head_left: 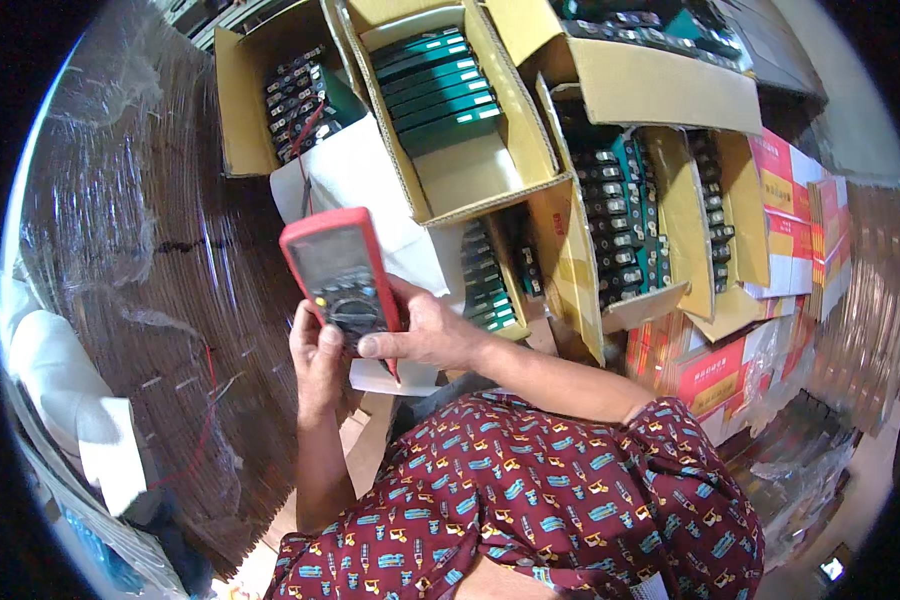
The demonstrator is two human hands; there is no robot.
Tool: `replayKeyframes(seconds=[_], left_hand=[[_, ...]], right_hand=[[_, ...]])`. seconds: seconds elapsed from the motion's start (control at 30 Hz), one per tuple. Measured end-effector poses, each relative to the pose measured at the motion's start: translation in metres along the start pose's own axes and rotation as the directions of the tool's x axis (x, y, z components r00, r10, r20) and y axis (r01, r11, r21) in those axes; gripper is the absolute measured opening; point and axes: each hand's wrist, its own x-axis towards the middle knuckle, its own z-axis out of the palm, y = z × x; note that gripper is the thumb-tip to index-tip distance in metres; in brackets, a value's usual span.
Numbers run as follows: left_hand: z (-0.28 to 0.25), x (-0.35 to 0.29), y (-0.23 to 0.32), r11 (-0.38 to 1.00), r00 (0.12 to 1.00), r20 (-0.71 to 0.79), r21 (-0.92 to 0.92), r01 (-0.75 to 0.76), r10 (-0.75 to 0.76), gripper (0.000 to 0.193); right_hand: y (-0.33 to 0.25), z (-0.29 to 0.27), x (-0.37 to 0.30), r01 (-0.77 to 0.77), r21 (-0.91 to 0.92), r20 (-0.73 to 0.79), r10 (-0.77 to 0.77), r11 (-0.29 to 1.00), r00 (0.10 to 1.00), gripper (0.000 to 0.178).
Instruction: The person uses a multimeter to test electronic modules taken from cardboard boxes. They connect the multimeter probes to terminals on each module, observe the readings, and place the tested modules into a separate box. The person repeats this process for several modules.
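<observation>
A red handheld multimeter with a grey screen and a dark dial is held up in front of me. My left hand grips its lower end from below, thumb on the front. My right hand reaches in from the right, its fingers resting on the dial area and the meter's right edge. A thin red lead trails down to the left of the meter. My sleeves are dark red with a small printed pattern.
Open cardboard boxes of green and black electrical parts stand beyond the meter. Red and white cartons are stacked at the right. A tall stack of brown corrugated sheets wrapped in plastic film fills the left. A white sheet lies behind the meter.
</observation>
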Motion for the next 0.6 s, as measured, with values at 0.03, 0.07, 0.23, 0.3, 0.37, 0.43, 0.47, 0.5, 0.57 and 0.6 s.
replayKeyframes(seconds=[0.03,0.07,0.23,0.3,0.37,0.43,0.47,0.5,0.57,0.6], left_hand=[[-0.001,-0.007,-0.003,0.998,0.999,0.017,0.058,-0.032,0.031,0.053],[-0.001,-0.012,-0.005,0.991,0.997,0.041,0.115,-0.064,0.06,0.051],[0.01,-0.025,-0.01,1.0,0.986,0.165,0.001,-0.02,0.02,0.046],[0.029,-0.033,0.002,0.983,0.941,0.335,0.157,-0.1,0.042,0.034],[0.043,-0.051,0.013,0.977,0.899,0.439,0.188,-0.102,0.01,0.031],[0.049,-0.072,0.016,0.936,0.785,0.609,0.201,-0.289,0.112,0.027],[0.068,-0.083,0.027,0.978,0.73,0.682,0.177,-0.108,-0.043,0.024],[0.076,-0.089,0.023,0.93,0.635,0.771,0.204,-0.305,0.039,0.023],[0.093,-0.099,0.026,0.922,0.439,0.898,0.184,-0.341,-0.017,0.025],[0.096,-0.106,0.023,0.923,0.398,0.918,0.149,-0.355,0.005,0.025]], right_hand=[[-0.001,0.005,-0.005,-0.143,0.06,-0.017,0.144,0.988,0.989,0.072],[0.001,0.007,-0.013,-0.128,0.108,-0.031,0.132,0.986,0.991,0.068],[-0.003,0.009,-0.079,-0.143,0.319,-0.087,0.179,0.937,0.98,0.051],[-0.009,0.009,-0.12,-0.122,0.362,-0.171,0.195,0.924,0.966,0.053],[-0.011,0.019,-0.158,-0.044,0.371,-0.267,0.152,0.928,0.952,0.057],[-0.01,0.033,-0.198,-0.018,0.456,-0.337,0.191,0.89,0.922,0.069],[-0.007,0.03,-0.218,0.088,0.372,-0.366,0.058,0.924,0.929,0.079],[-0.013,0.041,-0.231,0.143,0.421,-0.378,0.03,0.896,0.925,0.084],[-0.03,0.066,-0.247,0.253,0.459,-0.443,-0.027,0.852,0.896,0.091],[-0.033,0.075,-0.251,0.313,0.464,-0.471,-0.068,0.829,0.879,0.094]])
